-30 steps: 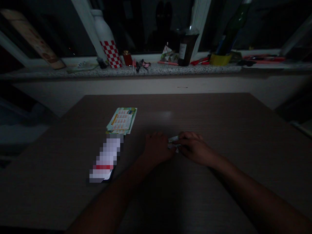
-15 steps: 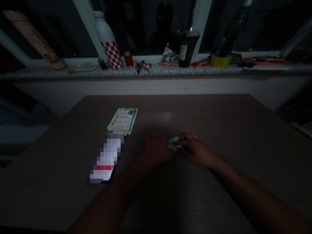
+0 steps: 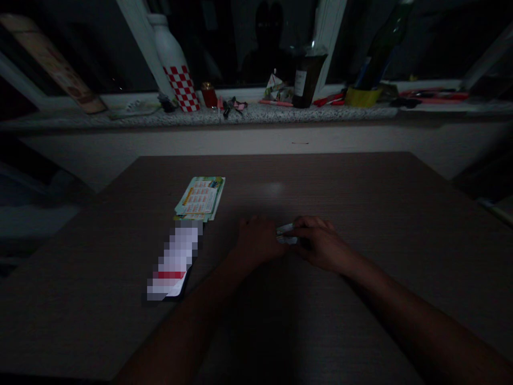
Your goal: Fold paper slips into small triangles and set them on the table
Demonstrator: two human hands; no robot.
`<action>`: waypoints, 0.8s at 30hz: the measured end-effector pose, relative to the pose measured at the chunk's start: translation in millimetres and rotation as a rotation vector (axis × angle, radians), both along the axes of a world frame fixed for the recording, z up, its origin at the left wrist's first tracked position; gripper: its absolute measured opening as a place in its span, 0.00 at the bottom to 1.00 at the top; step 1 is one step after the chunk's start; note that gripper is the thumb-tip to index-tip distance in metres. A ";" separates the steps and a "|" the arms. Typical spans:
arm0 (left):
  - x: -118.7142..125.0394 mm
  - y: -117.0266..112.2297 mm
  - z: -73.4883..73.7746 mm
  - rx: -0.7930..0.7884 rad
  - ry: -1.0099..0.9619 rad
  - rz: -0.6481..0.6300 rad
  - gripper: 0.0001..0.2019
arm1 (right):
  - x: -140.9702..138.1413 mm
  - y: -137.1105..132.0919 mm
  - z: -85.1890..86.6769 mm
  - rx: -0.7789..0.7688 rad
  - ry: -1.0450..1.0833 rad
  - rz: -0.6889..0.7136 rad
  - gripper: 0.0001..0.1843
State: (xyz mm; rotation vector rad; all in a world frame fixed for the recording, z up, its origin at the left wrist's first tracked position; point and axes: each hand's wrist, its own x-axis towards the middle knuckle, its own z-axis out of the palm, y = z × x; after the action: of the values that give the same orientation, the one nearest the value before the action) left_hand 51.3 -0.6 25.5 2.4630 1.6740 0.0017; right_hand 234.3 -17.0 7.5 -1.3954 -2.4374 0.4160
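Both hands rest on a brown table (image 3: 360,187) in dim light. Between them lies a small pale folded piece of paper (image 3: 286,234). My left hand (image 3: 258,240) has its fingers curled and pressed on the paper's left side. My right hand (image 3: 320,243) pinches the paper's right side with closed fingers. Most of the paper is hidden under the fingers.
Green printed cards (image 3: 200,198) lie to the left, with a blurred white and red object (image 3: 174,262) in front of them. The windowsill behind holds a checked white bottle (image 3: 176,69), a dark jar (image 3: 306,77), a green bottle (image 3: 380,45) and small clutter.
The hands stay in place on the paper. The fingers of both hands have shifted slightly, and less of the paper shows than one second ago.
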 end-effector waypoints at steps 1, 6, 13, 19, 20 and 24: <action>0.4 0.7 0.8 -0.003 0.005 -0.003 0.27 | 0.2 0.4 0.0 0.001 0.001 0.001 0.18; -0.3 3.1 4.0 -0.036 0.018 0.012 0.22 | 0.6 0.7 0.3 0.003 0.010 0.010 0.19; -6.8 5.7 5.7 -0.050 -0.007 0.024 0.15 | -0.7 -1.4 1.7 -0.012 0.002 -0.012 0.17; -12.1 9.4 9.6 -0.097 -0.022 0.047 0.12 | -1.0 -2.1 3.7 -0.024 0.013 -0.011 0.18; -13.4 10.4 10.1 -0.113 -0.023 0.058 0.12 | -0.9 -1.8 3.3 -0.021 0.014 -0.009 0.18; -22.8 14.0 10.0 -0.138 -0.046 0.090 0.11 | -0.5 -1.1 0.5 -0.005 0.015 -0.010 0.19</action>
State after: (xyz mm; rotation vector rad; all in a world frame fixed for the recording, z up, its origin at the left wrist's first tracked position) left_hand 28.5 13.4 35.5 2.2697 1.7046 -0.0444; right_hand 233.8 -18.0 8.0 -1.4010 -2.4185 0.4288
